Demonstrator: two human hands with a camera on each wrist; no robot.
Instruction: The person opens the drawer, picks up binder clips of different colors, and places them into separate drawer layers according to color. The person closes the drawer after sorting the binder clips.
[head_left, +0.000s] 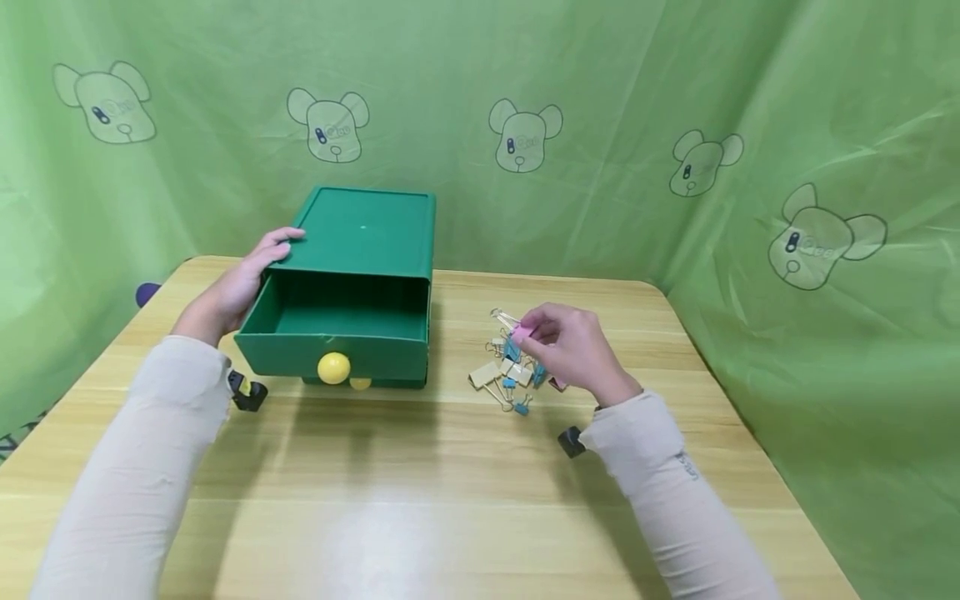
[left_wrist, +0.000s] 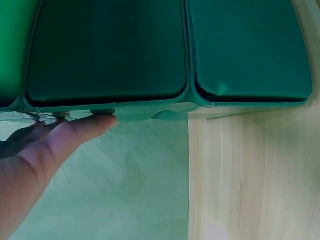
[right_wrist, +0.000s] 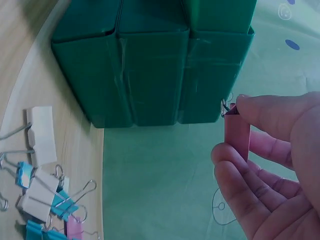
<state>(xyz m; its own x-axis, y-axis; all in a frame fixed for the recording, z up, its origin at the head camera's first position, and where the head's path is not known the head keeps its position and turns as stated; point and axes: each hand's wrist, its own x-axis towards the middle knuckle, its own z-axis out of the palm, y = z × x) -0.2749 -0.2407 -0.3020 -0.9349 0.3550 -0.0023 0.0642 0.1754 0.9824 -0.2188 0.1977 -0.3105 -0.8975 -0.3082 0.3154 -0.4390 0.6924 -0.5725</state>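
A green drawer unit (head_left: 367, 233) stands on the table with its top drawer (head_left: 281, 357) pulled out; the inside that shows is bare. My left hand (head_left: 238, 285) rests against the unit's left side near the top front edge. In the left wrist view, its thumb (left_wrist: 82, 132) lies nearly straight along that side, while the other fingers are partly hidden. My right hand (head_left: 573, 346) pinches a pink binder clip (right_wrist: 237, 134) between thumb and fingertips, raised above a pile of binder clips. White, blue and pink clips make up this pile, among them a white clip (right_wrist: 42, 135).
A yellow knob (head_left: 333, 367) sticks out from the drawer front, and another yellow knob (head_left: 361, 383) shows below it. Behind the wooden table (head_left: 465, 517) hangs a green curtain (head_left: 450, 100) with printed bear heads. The clip pile lies right of the drawer unit.
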